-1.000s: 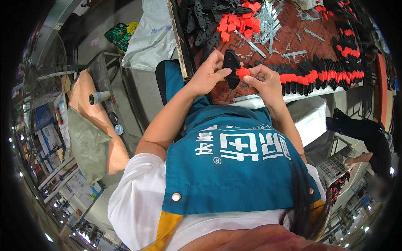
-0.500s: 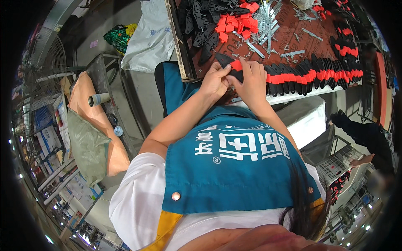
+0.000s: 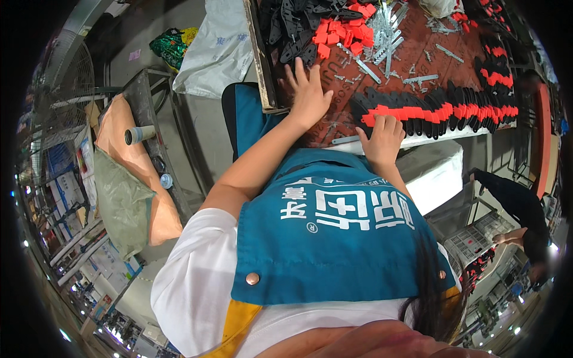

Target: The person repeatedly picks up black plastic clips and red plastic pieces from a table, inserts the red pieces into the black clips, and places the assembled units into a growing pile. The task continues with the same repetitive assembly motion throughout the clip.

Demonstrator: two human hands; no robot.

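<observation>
Brown workbench (image 3: pixel 418 56) seen from above, carrying, in descending size: a long row of assembled black-and-red parts (image 3: pixel 441 112); a heap of loose black pieces (image 3: pixel 298 24); red inserts (image 3: pixel 340 30); metal strips (image 3: pixel 382 30). Left hand (image 3: pixel 309 95) lies flat, fingers spread, holding nothing, below the black heap. Right hand (image 3: pixel 383 136) rests on the row's left end, fingers loosely bent, gripping nothing visible.

Blurred co-worker (image 3: pixel 525 215) at right; their hands perhaps out of focus.
</observation>
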